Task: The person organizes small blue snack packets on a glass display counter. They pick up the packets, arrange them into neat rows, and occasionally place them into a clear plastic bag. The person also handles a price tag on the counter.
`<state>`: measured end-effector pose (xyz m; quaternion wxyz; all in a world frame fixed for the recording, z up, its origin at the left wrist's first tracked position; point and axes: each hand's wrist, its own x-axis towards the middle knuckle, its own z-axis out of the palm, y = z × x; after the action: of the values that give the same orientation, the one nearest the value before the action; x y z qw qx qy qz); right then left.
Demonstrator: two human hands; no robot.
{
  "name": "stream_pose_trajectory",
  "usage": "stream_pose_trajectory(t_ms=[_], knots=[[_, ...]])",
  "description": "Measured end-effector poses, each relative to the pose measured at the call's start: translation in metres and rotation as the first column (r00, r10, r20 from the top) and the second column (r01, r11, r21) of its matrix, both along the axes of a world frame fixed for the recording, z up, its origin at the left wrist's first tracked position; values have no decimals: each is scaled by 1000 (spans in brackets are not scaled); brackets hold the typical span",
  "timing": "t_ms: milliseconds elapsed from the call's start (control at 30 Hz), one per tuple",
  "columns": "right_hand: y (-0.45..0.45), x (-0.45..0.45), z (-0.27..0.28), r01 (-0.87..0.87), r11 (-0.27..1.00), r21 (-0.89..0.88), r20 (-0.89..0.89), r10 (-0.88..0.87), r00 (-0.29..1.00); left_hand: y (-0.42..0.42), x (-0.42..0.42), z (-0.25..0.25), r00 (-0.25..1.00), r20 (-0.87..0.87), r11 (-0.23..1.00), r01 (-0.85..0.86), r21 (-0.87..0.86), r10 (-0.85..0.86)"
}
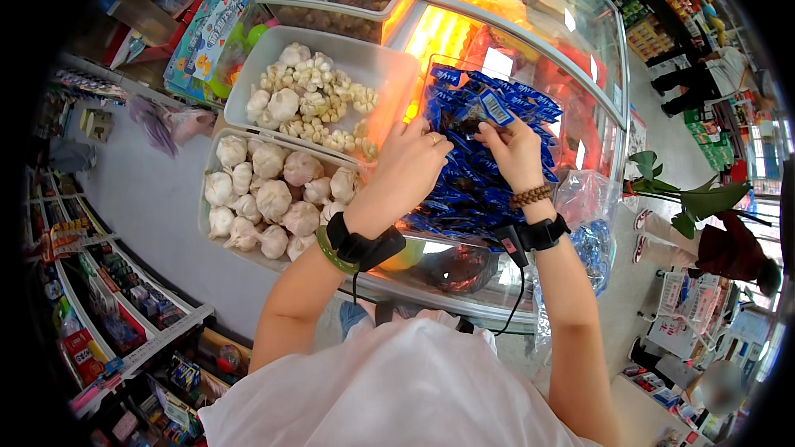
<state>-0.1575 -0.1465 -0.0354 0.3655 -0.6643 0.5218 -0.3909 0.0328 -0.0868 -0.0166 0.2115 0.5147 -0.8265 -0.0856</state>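
Many small blue plastic packets point(463, 189) fill a clear tray on top of a glass display case. My right hand point(512, 152) pinches one blue packet point(495, 107) with a white printed patch between thumb and fingers, above the pile. At the tray's left side is my left hand point(413, 161), its fingers bent over the packets' edge; whether it grips one cannot be seen. A bin of whole garlic bulbs point(273, 198) lies left of my left wrist. Behind that bin, a translucent tub point(397, 74) holds smaller garlic bulbs.
The glass display case point(559, 62) is lit orange inside. A lidded clear container point(335, 6) stands at the back left. A clear bag of blue packets point(590, 254) hangs at the right edge. People stand in the aisle at right, near a leafy plant point(708, 198). Shelves point(149, 347) are at lower left.
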Motion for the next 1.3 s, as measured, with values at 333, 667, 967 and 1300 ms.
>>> stream_pose_trajectory(t_ms=[333, 667, 967, 1300], knots=[[-10, 6, 0, -204, 978, -41, -442, 165, 881, 0, -1, 2, 997, -76, 999, -28, 17, 29], [-10, 13, 1, -278, 961, -7, -496, 238, 835, 3, -4, -5, 997, -69, 1000, -25, 4, 25], [16, 22, 65, -60, 963, -264, -263, -12, 965, -8, -8, 8, 897, -433, 982, -156, -110, 94], [-7, -1, 92, -167, 973, -161, 138, 190, 972, -34, -9, 12, 595, -801, 941, 232, 246, 63]])
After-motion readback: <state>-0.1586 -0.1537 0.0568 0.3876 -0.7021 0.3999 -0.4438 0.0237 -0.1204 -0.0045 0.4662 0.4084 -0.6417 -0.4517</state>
